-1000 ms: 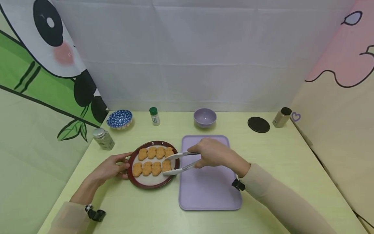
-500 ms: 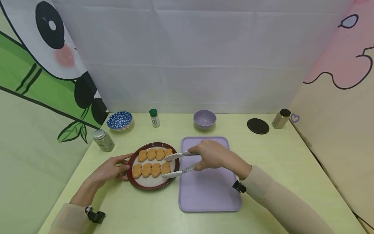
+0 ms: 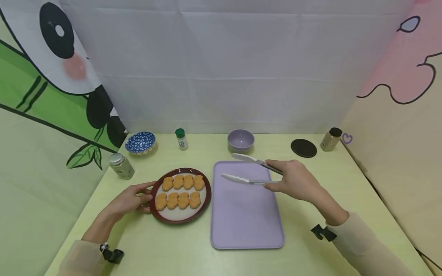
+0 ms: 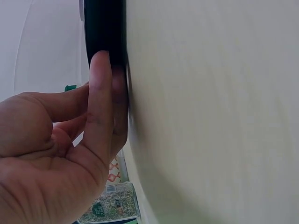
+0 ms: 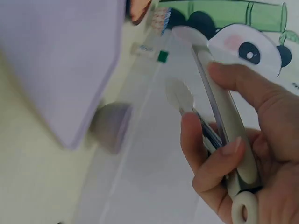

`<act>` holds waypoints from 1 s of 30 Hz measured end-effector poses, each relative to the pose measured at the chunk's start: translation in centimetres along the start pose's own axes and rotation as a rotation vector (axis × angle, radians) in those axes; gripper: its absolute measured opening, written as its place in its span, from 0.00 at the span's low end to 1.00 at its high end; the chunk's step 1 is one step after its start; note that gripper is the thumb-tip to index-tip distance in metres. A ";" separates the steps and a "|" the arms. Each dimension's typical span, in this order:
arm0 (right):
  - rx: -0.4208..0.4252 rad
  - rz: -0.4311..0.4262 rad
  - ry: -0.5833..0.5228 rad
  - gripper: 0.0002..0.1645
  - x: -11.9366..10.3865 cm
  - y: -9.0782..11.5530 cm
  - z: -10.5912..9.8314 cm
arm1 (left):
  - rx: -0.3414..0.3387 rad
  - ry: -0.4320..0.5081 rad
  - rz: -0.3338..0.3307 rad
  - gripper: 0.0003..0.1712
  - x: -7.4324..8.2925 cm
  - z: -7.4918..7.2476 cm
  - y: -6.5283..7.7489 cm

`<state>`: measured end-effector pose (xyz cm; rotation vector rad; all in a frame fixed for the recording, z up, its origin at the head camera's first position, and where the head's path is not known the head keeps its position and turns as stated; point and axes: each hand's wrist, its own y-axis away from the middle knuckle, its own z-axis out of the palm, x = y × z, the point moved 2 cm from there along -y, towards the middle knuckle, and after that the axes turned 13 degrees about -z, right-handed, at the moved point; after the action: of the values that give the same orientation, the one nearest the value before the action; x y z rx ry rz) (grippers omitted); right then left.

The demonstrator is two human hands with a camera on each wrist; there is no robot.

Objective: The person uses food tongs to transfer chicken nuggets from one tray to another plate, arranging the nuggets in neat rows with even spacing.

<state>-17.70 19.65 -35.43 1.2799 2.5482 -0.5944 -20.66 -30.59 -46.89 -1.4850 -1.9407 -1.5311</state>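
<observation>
In the head view, my left hand holds the left rim of a round plate with a brown rim and pale centre. Its fingers reach the plate's dark side close over the table in the left wrist view. Several golden, bear-shaped nuggets lie on the plate in two rows. My right hand grips metal tongs with pale tips, also seen in the right wrist view. The tongs' arms are spread with nothing between them, over the upper part of a lilac tray.
Along the back stand a blue patterned bowl, a green-capped shaker, a purple bowl, a black disc and a black-capped jar. A silver-lidded herb jar stands at the left edge, behind my left hand.
My right hand has carried the tongs away from the plate, rightward and back, to above the tray. The nuggets have stayed in their rows. My left hand keeps its place at the plate.
</observation>
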 end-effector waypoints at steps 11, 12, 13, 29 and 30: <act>0.151 0.412 0.053 0.48 9.2 8.1 1.2 | -0.009 0.012 -0.014 0.31 -0.3 0.1 -0.3; 0.152 0.434 0.052 0.50 9.5 8.6 1.4 | -0.010 0.009 -0.013 0.31 -0.3 0.1 -0.3; 0.152 0.452 0.047 0.51 9.8 8.9 1.7 | -0.002 0.012 -0.018 0.31 -0.3 0.0 -0.3; 0.055 0.615 0.079 0.49 9.7 10.1 5.7 | -0.018 0.028 0.030 0.31 -0.4 0.0 -0.2; 0.046 0.626 0.080 0.47 9.7 10.1 5.8 | -0.014 0.025 0.025 0.31 -0.3 0.0 -0.2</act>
<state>-15.19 29.39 -46.81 2.0167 2.0126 -0.4656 -20.68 -30.73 -47.28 -1.4832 -1.8941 -1.5478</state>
